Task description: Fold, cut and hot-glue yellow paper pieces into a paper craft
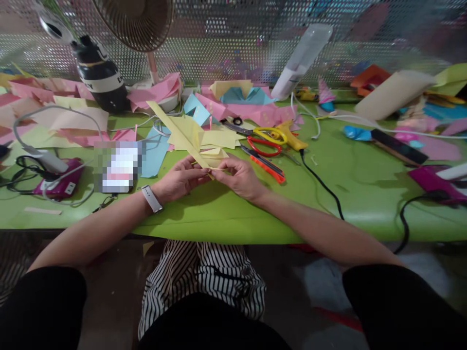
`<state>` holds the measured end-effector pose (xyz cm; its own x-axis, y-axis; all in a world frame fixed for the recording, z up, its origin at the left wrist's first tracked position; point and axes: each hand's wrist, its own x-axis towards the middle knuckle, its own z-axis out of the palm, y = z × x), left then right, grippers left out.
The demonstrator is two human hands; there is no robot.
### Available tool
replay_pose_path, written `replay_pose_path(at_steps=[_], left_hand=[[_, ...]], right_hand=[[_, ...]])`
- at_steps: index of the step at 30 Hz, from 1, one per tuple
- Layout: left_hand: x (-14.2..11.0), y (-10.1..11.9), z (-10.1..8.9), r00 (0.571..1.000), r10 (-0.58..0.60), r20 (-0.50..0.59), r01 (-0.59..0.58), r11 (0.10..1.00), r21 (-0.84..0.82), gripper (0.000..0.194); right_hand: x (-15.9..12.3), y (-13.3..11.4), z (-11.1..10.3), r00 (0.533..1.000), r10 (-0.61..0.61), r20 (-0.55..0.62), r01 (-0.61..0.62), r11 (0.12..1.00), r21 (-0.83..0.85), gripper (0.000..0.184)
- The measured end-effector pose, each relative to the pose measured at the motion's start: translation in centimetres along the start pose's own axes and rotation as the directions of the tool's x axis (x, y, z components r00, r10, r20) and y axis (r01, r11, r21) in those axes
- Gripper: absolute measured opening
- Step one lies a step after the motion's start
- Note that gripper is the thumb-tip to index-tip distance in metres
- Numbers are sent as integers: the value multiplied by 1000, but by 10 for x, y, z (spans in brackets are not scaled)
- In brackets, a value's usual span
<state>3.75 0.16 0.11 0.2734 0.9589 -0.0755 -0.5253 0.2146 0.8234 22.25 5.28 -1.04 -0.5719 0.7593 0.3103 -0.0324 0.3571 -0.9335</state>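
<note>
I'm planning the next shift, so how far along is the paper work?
Farther back, creased blue paper and pink paper look already folded. In hand is yellow paper, pinched by the left hand and right hand. Finishing that piece is probably left, since both hands hold it; how many more remain can't be told.

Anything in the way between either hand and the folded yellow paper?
Nothing visible: the fingers of the left hand and right hand already pinch the yellow paper. The orange-handled tool lies off to the right, not between them.
</note>
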Motion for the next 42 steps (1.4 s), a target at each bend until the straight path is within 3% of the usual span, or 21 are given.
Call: replay_pose_path(at_steps=[16,29,31,34,36,39,42], left_hand=[[-1,-2,-1,1000,31,1,-31,999,39,27],[-1,-1,1,999,43,-28,-41,998,52,19],[0,0,1,996,80,-48,-78,996,41,19],[1,0,1,982,160,-97,-158,987,19,15],[3,-1,1,973,199,-118,-199,980,13,14],[3,-2,3,971,218,-100,-218,976,8,20],[2,-1,6,978,201,-59,-201,980,7,23]], right_hand=[[0,-10,0,999,19,45,-19,1000,7,32],[-1,-5,0,1000,-20,-3,19,997,-75,31],[-1,-5,-1,996,-55,-67,51,996,-66,29],[1,-6,-5,955,-100,-278,98,995,-22,42],[2,-6,-6,943,-23,-332,29,999,14,46],[2,-6,-3,974,192,-119,-182,979,93,47],[1,-6,4,965,258,45,-262,950,167,50]])
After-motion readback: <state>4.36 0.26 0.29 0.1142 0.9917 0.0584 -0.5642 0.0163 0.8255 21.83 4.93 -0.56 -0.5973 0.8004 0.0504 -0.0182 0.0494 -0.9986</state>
